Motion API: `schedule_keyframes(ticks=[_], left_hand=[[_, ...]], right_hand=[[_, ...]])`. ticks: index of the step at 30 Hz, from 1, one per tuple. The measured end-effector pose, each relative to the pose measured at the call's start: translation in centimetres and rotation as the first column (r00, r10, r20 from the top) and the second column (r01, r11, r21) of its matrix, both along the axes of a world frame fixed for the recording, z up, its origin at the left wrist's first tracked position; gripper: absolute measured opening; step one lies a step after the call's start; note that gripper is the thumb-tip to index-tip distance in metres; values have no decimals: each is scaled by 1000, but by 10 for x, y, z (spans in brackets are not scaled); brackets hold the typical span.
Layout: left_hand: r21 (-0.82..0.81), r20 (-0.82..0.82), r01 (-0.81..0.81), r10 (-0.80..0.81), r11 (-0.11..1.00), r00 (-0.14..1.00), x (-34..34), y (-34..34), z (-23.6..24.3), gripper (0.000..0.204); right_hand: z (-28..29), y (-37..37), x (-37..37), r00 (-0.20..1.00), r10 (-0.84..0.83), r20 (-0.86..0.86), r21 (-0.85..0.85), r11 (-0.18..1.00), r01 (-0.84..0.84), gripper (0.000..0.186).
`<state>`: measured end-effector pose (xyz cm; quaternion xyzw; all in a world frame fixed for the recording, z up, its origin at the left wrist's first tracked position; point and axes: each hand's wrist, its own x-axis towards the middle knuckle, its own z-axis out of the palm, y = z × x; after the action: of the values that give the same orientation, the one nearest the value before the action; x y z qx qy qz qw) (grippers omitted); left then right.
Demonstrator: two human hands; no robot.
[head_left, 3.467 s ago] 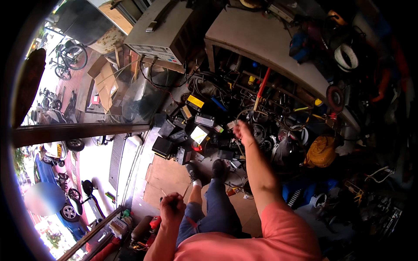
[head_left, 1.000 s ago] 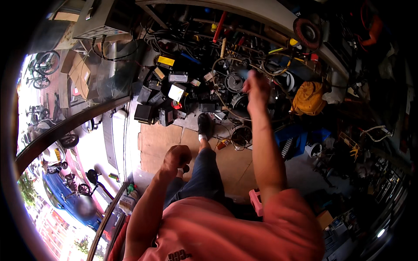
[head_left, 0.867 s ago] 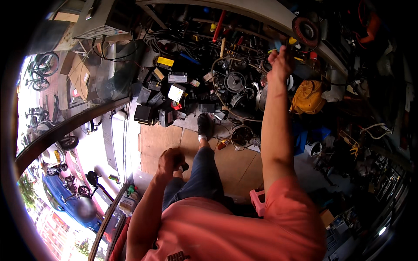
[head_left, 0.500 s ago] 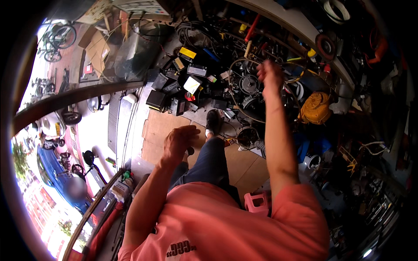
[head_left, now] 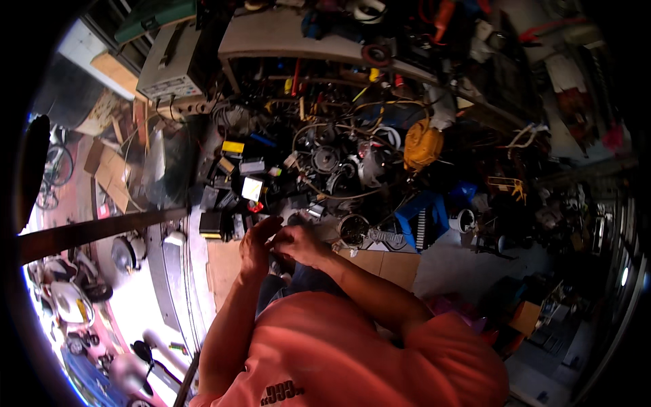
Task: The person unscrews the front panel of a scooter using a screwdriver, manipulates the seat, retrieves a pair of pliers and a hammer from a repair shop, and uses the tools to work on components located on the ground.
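Observation:
In front of my body, my two hands are close together above my legs. My left hand (head_left: 255, 249) has its fingers partly stretched toward the right, and I make out nothing in it. My right hand (head_left: 300, 245) is closed, its fingertips bent in beside the left palm; whatever they hold, if anything, is hidden. Beyond the hands, several dark box-shaped batteries (head_left: 253, 165) crowd the floor, one with a yellow top. A round metal wheel-like part (head_left: 325, 160) sits among loops of cable to their right.
Flattened cardboard (head_left: 380, 266) covers the floor around my feet. A long workbench (head_left: 285, 39) runs along the back, with a grey metal box (head_left: 178, 61) at its left. To the right are a yellow bag-like object (head_left: 424, 144) and a blue frame (head_left: 420, 220). A dark bar (head_left: 102, 234) crosses the left.
My right hand has come back from its raised reach over the cable pile and is now beside my left hand. The view has turned toward the right.

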<state>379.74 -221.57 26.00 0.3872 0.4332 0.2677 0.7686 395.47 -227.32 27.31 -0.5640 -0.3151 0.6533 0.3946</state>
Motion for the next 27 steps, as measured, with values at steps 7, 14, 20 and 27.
schedule_keyframes(ticks=[7, 14, 20, 27], left_hand=[[-32, 268, 93, -81, 995, 960, -60, -30, 1, 64], [-259, 72, -32, 53, 965, 996, -175, -79, 17, 38], [-614, 242, -446, 692, 652, 680, -351, -51, -73, 44], [-190, -490, -559, 416, 807, 766, -459, 18, -30, 92]], right_hand=[[6, -42, -40, 963, 124, 239, 132, 978, -158, 16], [14, -45, -132, 923, 367, 117, -33, 930, -365, 16], [14, -51, -157, 609, 501, 614, 2, 771, -637, 37], [-9, -109, -90, 642, 366, 674, -88, 903, -421, 32]])
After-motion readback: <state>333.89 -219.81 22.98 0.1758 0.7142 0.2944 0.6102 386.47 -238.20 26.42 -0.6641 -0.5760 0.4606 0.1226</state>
